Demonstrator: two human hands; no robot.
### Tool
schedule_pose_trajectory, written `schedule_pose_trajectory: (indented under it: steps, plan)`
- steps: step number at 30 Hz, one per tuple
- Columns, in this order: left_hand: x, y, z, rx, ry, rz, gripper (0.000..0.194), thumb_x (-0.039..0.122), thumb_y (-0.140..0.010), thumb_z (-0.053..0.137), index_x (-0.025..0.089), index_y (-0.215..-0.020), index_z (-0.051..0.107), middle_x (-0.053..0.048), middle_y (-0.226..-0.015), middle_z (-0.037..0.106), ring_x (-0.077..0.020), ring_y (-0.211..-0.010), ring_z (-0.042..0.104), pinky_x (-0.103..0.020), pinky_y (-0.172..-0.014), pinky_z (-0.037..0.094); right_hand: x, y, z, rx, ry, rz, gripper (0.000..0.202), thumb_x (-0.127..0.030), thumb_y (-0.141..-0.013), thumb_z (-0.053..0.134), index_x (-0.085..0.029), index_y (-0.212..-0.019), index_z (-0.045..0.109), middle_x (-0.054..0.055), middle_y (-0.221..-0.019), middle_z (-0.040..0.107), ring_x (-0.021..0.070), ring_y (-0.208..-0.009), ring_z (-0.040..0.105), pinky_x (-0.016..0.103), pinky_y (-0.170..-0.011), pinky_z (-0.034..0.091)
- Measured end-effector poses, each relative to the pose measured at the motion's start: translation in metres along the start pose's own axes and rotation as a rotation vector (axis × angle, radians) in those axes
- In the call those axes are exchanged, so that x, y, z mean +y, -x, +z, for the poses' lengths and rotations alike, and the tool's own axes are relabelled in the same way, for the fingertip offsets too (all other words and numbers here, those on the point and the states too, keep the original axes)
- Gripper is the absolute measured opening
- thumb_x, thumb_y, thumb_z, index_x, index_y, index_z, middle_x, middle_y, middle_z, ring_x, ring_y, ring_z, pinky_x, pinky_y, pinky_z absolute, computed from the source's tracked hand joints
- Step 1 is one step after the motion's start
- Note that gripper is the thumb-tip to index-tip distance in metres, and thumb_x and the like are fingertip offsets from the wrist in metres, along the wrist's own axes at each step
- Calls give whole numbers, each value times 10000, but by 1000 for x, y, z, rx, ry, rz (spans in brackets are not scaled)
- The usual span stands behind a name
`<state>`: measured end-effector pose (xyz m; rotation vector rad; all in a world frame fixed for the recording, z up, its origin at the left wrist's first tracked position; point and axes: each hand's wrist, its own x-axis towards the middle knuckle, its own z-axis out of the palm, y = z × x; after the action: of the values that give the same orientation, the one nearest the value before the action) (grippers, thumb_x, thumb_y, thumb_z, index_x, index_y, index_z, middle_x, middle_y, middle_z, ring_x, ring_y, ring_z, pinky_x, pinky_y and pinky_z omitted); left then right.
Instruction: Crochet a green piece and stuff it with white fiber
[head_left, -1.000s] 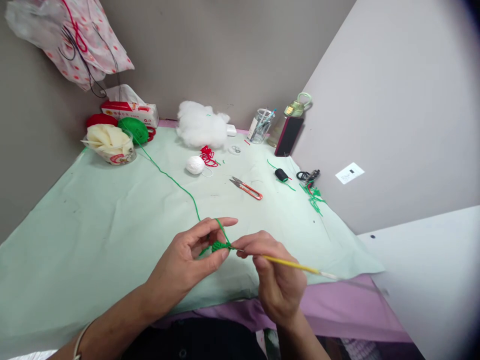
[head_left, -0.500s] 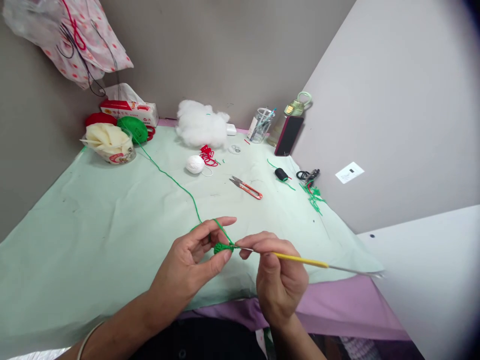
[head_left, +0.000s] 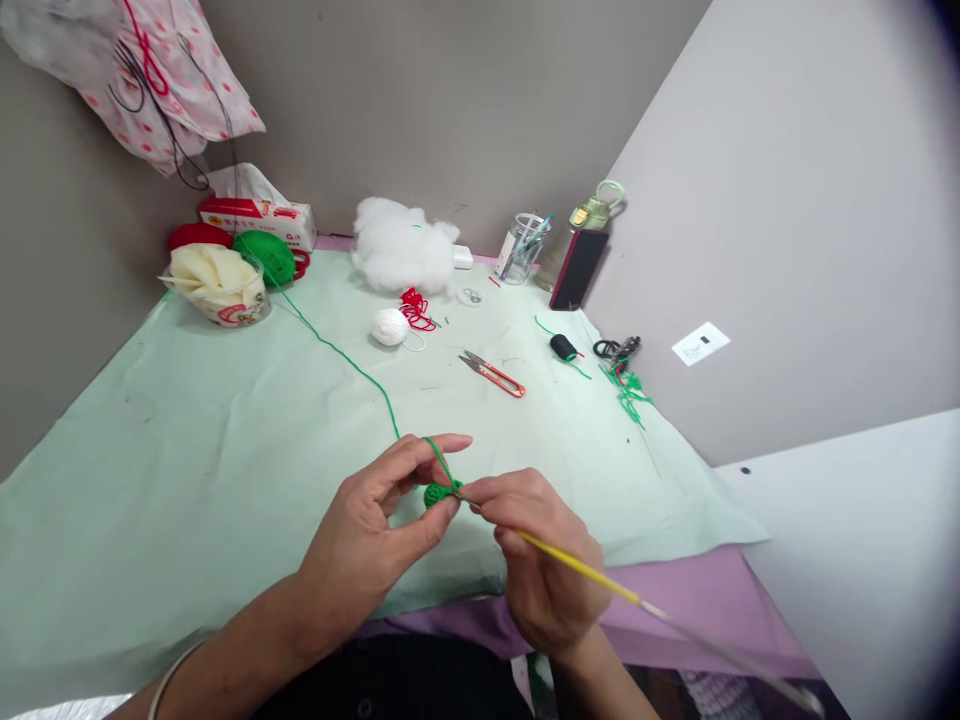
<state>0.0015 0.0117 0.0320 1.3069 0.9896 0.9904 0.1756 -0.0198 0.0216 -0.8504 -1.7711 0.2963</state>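
Between the thumb and fingers of my left hand [head_left: 375,520] is a small green crochet piece [head_left: 439,494]. Green yarn [head_left: 352,366] runs from the green ball [head_left: 266,258] at the back left and passes over my raised left index finger. My right hand [head_left: 551,560] is closed around a crochet hook [head_left: 585,570] with a yellow grip and a metal shaft, whose far end slants down to the right. The hook's tip meets the crochet piece and is partly hidden by my right fingers.
Beyond my hands lie orange thread snips [head_left: 493,374], a white yarn ball [head_left: 390,327] and white stuffing [head_left: 405,245]. A phone [head_left: 579,270] leans on a bottle [head_left: 598,210] beside a glass jar [head_left: 517,262]. Green yarn scraps [head_left: 630,395] sit right, a tissue box [head_left: 259,220] back left.
The hook has tilted, its rear end swinging downward. My right hand has shifted slightly left, closer to the crochet piece. My left hand is nearly still.
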Motion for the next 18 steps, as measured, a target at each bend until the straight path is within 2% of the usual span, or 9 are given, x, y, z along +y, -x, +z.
schedule_pose_trajectory:
  steps: [3,5,7,11,14,18]
  plan:
    - [-2,-1,2,58,-72,57,338,214,-854,738,289,-1182,772,-10,-964,643,-173,-923,618,-301,-935,522,0,2,3,-58,223,-135,251,-121,-976,563,-208,-1190,661,130,-1042,787,229,-888,737,354,-692,630]
    - [-3,-1,4,82,-97,83,317,229,-860,737,278,-1171,776,-24,-981,663,-189,-946,632,-322,-957,517,0,5,7,-34,355,-211,282,-102,-940,614,-189,-1202,672,155,-1023,793,242,-899,738,357,-696,637]
    - [-3,0,6,100,-92,86,273,244,-868,730,258,-1135,783,-42,-1022,684,-210,-1004,641,-338,-989,507,1,7,9,-12,445,-228,289,-79,-917,640,-196,-1176,695,163,-1015,795,244,-895,743,354,-698,644]
    - [-2,2,7,75,86,-49,339,306,-874,754,259,-1210,748,-21,-973,665,-203,-994,652,-323,-973,524,2,11,8,-13,493,-242,343,-52,-899,660,-268,-1158,718,121,-1071,797,234,-894,752,362,-705,659]
    - [-2,4,7,19,276,-148,472,344,-855,799,296,-1313,694,15,-916,618,-168,-928,643,-285,-920,534,3,13,7,-12,519,-256,379,-28,-895,646,-250,-1193,725,125,-1096,782,236,-946,745,363,-751,665]
    - [-2,4,9,-83,457,-242,538,352,-832,833,314,-1346,679,16,-919,608,-150,-913,609,-256,-877,504,5,18,9,36,494,-230,468,-17,-868,697,-240,-1279,717,115,-1083,763,239,-993,732,338,-793,659]
